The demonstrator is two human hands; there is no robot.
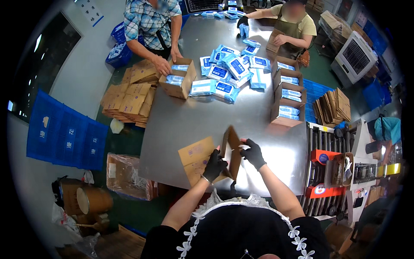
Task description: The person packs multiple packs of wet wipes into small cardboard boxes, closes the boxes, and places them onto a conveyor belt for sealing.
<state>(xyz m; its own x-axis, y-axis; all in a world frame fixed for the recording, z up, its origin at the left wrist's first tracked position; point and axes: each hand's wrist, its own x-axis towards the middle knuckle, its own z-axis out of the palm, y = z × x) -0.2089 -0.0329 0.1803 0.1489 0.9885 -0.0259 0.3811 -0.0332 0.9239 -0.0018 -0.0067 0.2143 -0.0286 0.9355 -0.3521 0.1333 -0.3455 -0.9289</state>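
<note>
Metal table (pixel 172 125): grey, reflective. Brown cardboard carton (pixel 234 157): partly unfolded, panels upright, near the table's close edge, between the hands. Flattened carton (pixel 194 152): beside it, left. Blue-white packs (pixel 237 67): piled beyond. Gloved left hand (pixel 214 166): grasping the carton. Gloved right hand (pixel 253 156): at its right panel; grip indeterminable.

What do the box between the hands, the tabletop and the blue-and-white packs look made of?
Box: likely cardboard; matte brown, thin, straight folded panels. Tabletop: probably stainless steel; smooth grey with bright, blurred reflections. Packs: apparently plastic film; glossy, softly bulging.
</note>
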